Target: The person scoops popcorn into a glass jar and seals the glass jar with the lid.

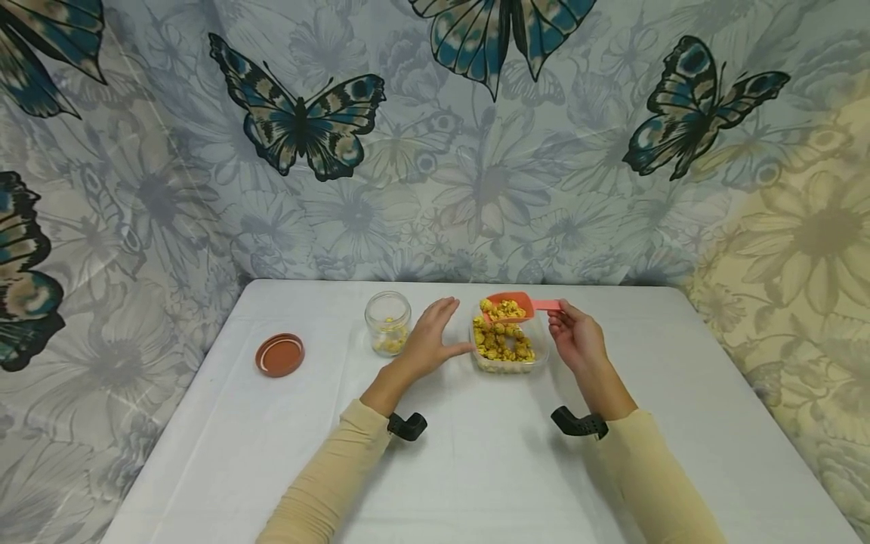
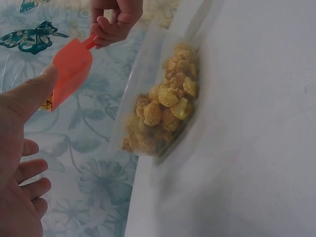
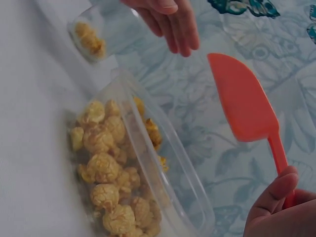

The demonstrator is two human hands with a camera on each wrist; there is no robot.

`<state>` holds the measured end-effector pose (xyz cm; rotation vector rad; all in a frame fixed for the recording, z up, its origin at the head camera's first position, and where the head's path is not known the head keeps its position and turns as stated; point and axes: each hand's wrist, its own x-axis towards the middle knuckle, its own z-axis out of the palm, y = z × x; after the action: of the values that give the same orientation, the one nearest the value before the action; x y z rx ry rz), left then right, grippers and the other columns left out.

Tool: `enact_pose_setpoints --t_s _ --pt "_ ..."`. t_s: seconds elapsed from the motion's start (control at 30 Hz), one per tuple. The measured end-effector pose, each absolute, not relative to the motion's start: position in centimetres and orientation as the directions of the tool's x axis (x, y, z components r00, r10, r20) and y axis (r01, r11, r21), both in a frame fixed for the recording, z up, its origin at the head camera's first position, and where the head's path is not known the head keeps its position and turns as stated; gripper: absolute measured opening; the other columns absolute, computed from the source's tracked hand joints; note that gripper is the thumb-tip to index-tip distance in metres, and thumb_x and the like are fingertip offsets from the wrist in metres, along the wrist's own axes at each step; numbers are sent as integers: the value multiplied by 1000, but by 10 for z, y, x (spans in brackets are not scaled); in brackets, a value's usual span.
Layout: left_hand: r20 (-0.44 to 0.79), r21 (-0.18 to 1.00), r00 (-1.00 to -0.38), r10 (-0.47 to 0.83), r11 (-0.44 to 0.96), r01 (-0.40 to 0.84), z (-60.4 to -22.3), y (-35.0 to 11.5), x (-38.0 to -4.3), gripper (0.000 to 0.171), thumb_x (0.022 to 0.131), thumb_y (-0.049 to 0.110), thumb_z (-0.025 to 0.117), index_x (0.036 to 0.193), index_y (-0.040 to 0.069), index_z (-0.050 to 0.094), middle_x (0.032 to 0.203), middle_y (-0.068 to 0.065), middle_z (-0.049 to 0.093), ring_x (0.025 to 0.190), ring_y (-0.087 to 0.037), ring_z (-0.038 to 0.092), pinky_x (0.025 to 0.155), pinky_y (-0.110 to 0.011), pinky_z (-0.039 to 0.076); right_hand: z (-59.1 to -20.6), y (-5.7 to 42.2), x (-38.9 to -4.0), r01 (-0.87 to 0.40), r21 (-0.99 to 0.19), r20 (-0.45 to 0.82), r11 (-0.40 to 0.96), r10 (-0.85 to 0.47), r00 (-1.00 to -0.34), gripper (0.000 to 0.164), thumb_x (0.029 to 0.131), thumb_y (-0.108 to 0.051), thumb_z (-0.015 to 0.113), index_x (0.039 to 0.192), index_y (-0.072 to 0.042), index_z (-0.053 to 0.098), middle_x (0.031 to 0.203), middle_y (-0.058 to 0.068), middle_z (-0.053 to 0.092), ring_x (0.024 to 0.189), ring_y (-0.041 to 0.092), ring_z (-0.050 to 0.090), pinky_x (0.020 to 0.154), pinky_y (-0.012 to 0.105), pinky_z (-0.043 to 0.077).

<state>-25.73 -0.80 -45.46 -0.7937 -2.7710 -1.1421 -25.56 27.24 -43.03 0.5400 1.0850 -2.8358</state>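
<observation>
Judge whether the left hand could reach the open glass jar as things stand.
Probably yes: the left hand holds nothing and is near the glass jar, with nothing visible standing between them.

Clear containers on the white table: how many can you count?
2: the jar, just left of the left hand, and the tub, between that hand and the right hand.

Loaded orange scoop (image 3: 244,101) above tub (image 1: 540,347)

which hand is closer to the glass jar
Left. The left hand is just right of the glass jar; the right hand is farther right, past the plastic container, holding the orange scoop.
</observation>
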Motion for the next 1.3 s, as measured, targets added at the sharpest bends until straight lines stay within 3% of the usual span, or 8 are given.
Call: enact_pose_setpoints --t_s 0.33,0.77,0.93,1.3 --pt "244 680 -884 399 580 449 -448 -15 -254 87 84 44 73 152 8 33 158 -10 29 147 -29 28 115 -48 35 -421 263 -260 173 -644 -329 -746 66 -942 21 102 -14 48 89 -5 62 68 6 63 60 12 57 54 19 45" --pt "288 676 -890 353 583 450 -436 -26 -251 84 84 40 75 151 7 35 156 -13 32 145 -32 29 116 -51 33 -418 257 -264 151 -675 -285 -722 67 -956 14 101 -14 51 96 -6 61 73 6 64 63 11 57 55 18 47" --pt "328 672 -885 332 576 465 -435 -31 -252 83 84 38 76 149 5 37 154 -14 34 144 -32 32 115 -51 34 -416 254 -265 153 -688 -265 -709 48 -963 20 102 -14 49 91 -6 64 71 6 65 62 11 57 55 18 48" --pt "347 672 -888 301 581 459 -440 -37 -251 83 83 38 76 149 5 37 154 -14 33 143 -34 31 113 -54 35 -416 244 -268 187 -689 -304 -700 46 -951 14 101 -14 51 95 -7 61 70 5 65 60 11 58 55 17 49"
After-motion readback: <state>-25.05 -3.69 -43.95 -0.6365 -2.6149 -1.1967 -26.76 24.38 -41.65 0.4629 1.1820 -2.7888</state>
